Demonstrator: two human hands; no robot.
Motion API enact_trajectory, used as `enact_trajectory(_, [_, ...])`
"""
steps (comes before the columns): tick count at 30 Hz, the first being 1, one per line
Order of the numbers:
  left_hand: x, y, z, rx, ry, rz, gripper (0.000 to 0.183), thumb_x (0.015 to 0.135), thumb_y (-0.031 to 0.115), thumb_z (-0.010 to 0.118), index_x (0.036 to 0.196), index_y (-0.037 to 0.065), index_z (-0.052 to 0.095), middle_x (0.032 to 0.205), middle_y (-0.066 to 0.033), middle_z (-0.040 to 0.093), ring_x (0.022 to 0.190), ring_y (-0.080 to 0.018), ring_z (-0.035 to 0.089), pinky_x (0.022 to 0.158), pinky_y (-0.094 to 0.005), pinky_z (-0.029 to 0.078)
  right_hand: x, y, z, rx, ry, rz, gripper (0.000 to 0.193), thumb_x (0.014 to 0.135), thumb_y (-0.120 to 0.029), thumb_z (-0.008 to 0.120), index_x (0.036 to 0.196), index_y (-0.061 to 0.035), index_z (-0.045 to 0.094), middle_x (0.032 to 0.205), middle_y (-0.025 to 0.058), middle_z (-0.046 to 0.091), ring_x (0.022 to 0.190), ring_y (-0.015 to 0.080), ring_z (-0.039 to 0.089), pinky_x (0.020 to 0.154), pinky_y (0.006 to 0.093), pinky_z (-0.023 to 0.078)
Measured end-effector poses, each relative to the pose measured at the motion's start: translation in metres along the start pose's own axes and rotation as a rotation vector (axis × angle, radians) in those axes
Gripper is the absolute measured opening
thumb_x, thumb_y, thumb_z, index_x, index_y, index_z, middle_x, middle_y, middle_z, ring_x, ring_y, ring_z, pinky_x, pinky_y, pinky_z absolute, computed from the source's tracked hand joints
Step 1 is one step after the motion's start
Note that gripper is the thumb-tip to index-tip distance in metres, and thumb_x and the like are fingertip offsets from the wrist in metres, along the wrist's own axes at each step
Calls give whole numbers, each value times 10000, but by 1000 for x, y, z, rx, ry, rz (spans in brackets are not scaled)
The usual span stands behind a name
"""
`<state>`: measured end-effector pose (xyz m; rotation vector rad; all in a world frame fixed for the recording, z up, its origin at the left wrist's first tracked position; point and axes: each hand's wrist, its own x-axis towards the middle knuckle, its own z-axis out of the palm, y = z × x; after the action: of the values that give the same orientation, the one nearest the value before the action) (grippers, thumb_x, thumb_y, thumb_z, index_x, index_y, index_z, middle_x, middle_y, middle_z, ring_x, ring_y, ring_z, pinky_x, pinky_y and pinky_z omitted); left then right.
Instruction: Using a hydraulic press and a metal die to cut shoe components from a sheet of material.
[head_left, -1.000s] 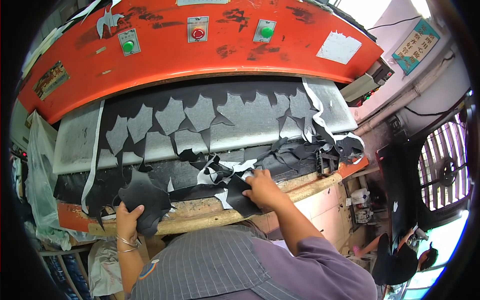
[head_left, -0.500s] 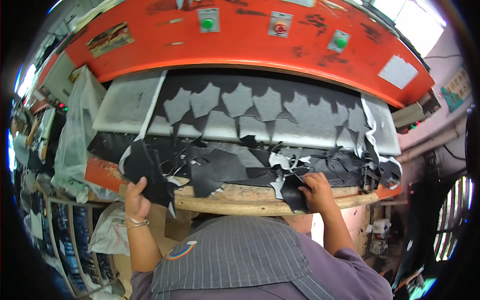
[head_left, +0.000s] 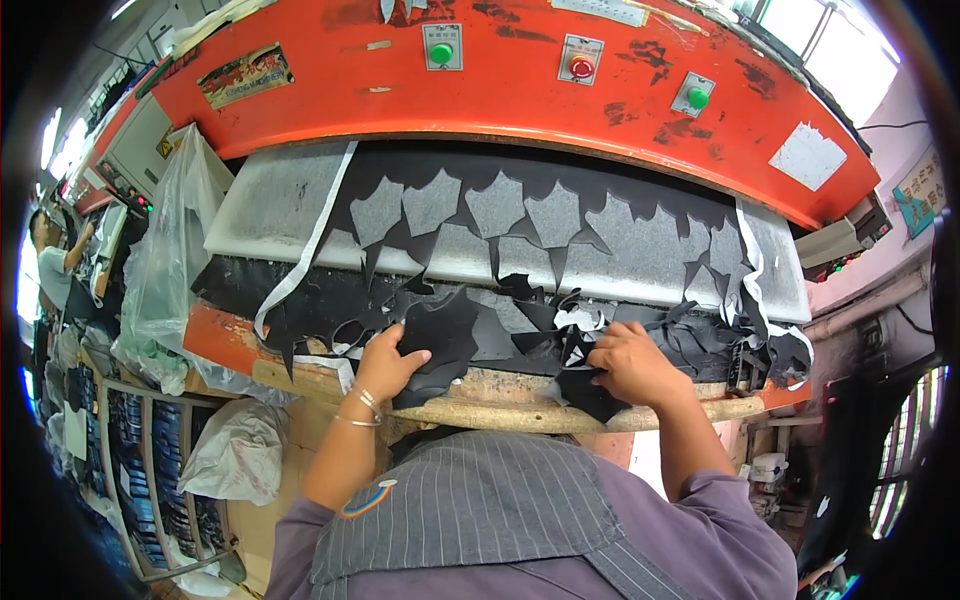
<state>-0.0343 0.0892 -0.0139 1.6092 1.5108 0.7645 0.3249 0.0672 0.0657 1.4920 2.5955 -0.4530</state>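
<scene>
Machine: a long orange-red painted metal front point(head_left: 500, 100), scuffed with black, spans the scene behind the work.
Bed: a pale grey-white slab point(head_left: 275, 215) lies under that front, its near edge meeting the ledge.
Sheet: a thin black sheet with a row of pointed openings point(head_left: 375, 168) covers the slab's middle, leaving its left and right ends bare.
Ledge: a dark, littered strip point(head_left: 225, 280) runs before the slab, edged toward the person by a worn, rounded wooden rail point(head_left: 500, 416).
Pieces: overlapping matte-black pointed pieces point(head_left: 437, 335) lie left of the ledge's middle, their lower end at the rail; their long axis slants from near left to far right.
Right hand: the right hand point(head_left: 640, 372) is bent over the rail, thumb and fingers closed on a small black flap point(head_left: 590, 396) that overhangs the rail.
Left hand: the left hand point(head_left: 388, 365) sets its thumb over the left edge of the pieces; its fingers are partly hidden, so I cannot tell whether it grips.
Relation: the pieces lie between the two hands, touching the left, which is nearer, and apart from the right.
Scraps: tangled black-and-white offcuts point(head_left: 580, 319) lie just beyond the right fingertips.
</scene>
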Motion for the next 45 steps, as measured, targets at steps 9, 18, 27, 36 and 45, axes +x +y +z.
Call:
enact_trajectory(9, [-9, -7, -17, -267, 62, -50, 511, 760, 16, 707, 1229, -6, 506, 1133, -105, 607, 1062, -191, 573, 931, -311, 451, 110, -14, -2, 1078, 33, -27, 342, 818, -181, 692, 1072, 32, 606, 1007, 165, 653, 974, 339, 606, 904, 391, 449])
enact_trajectory(18, [-25, 9, -41, -1176, -175, -77, 415, 864, 2, 605, 1258, -32, 480, 1200, -120, 587, 1111, -235, 565, 963, -395, 445, 156, -30, 46, 402, 77, 69, 448, 803, -299, 707, 1093, 22, 590, 1204, 223, 543, 1131, 406, 475, 977, 429, 403])
enact_trajectory(27, [42, 30, 56, -840, -189, -277, 492, 789, -28, 687, 1229, -23, 468, 1117, -119, 603, 1018, -189, 589, 897, -324, 488, 144, 3, 84, 1091, 163, 2, 485, 732, 65, 506, 1213, 11, 542, 1115, 148, 647, 1057, 258, 592, 923, 329, 437])
enact_trajectory(36, [33, 31, 87, -759, -148, -254, 781, 677, -1, 792, 1295, -47, 317, 1136, -168, 554, 1011, -232, 585, 874, -330, 505, 82, 13, 43, 696, -24, 127, 529, 803, -191, 668, 1267, -5, 496, 1175, 208, 613, 1111, 318, 578, 930, 369, 443])
enact_trajectory(45, [26, 24, 24, -1294, -480, -151, 475, 774, -22, 685, 1221, 0, 525, 1131, -100, 616, 1031, -251, 610, 925, -391, 482, 65, 32, 48, 857, -1, 245, 331, 832, -252, 708, 1020, 1, 606, 774, 91, 626, 703, 160, 565, 638, 332, 465])
